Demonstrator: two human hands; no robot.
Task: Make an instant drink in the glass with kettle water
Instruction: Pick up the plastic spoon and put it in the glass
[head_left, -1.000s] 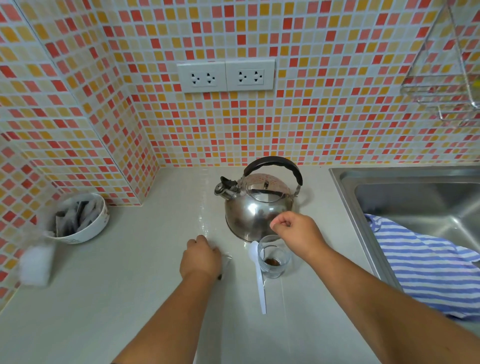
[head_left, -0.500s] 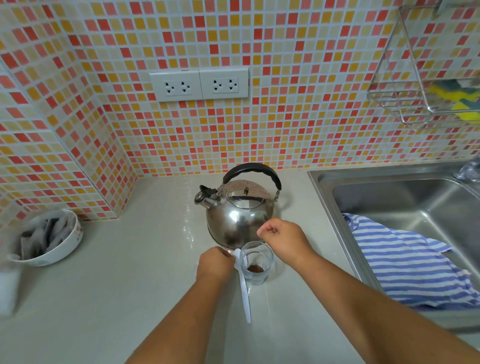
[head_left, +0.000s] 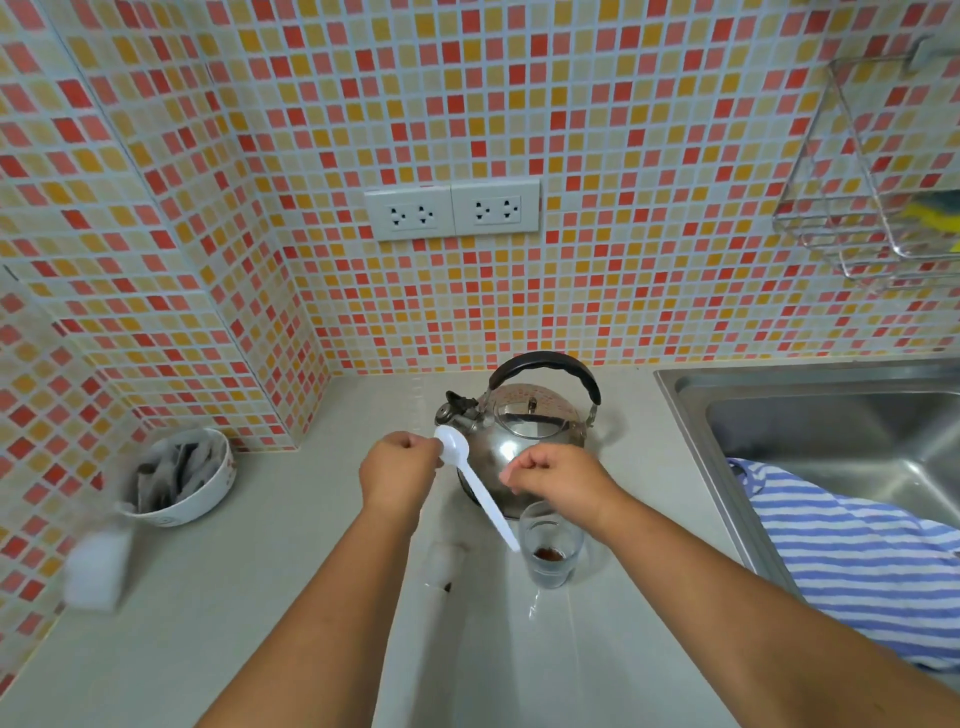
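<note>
A small clear glass (head_left: 550, 553) with brown powder at its bottom stands on the counter in front of the steel kettle (head_left: 524, 441), which has a black handle. My left hand (head_left: 397, 470) pinches the bowl end of a white plastic spoon (head_left: 478, 491). The spoon is lifted off the counter and its handle slants down toward the glass rim. My right hand (head_left: 556, 475) hovers just above and behind the glass, fingers curled shut, with nothing visible in it. A pale torn sachet (head_left: 444, 564) lies on the counter left of the glass.
A white bowl (head_left: 208, 499) holding several grey sachets sits at the left by the tiled corner, with a blurred white block (head_left: 98, 571) in front of it. The steel sink (head_left: 831, 415) with a blue striped cloth (head_left: 852, 561) lies to the right. A wire rack (head_left: 878, 208) hangs above it.
My left hand has taken the spoon off the counter and raised it toward the kettle. My right hand stays closed above the glass. The view has tilted upward.
</note>
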